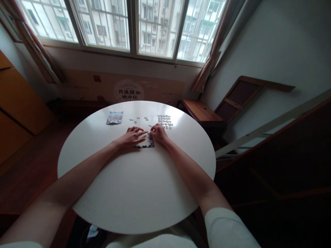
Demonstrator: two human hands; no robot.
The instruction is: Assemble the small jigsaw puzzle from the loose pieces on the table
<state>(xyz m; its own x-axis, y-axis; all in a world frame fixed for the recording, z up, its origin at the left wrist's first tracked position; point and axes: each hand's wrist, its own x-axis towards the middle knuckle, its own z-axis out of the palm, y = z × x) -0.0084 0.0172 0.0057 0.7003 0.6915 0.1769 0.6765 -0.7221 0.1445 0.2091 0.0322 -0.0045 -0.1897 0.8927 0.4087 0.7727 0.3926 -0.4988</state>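
Observation:
A partly assembled jigsaw puzzle [144,146] lies on the white round table [134,186], with joined pieces along its near and right sides. Over its left part, my left hand [131,136] rests with the fingers spread, the index finger pointing toward the right side. My right hand [158,133] is closed in a pinch at the upper end of the right side, on a jigsaw piece mostly hidden by the fingers. Beyond the right hand, loose jigsaw pieces [164,120] sit in rows. Several scattered pieces [138,118] lie farther back, near the table's middle.
A small picture packet [114,117] lies at the back left of the table. A wooden bench [201,111] stands beyond the table at the right. Barred windows [134,27] and a printed cardboard panel [160,86] are behind the table.

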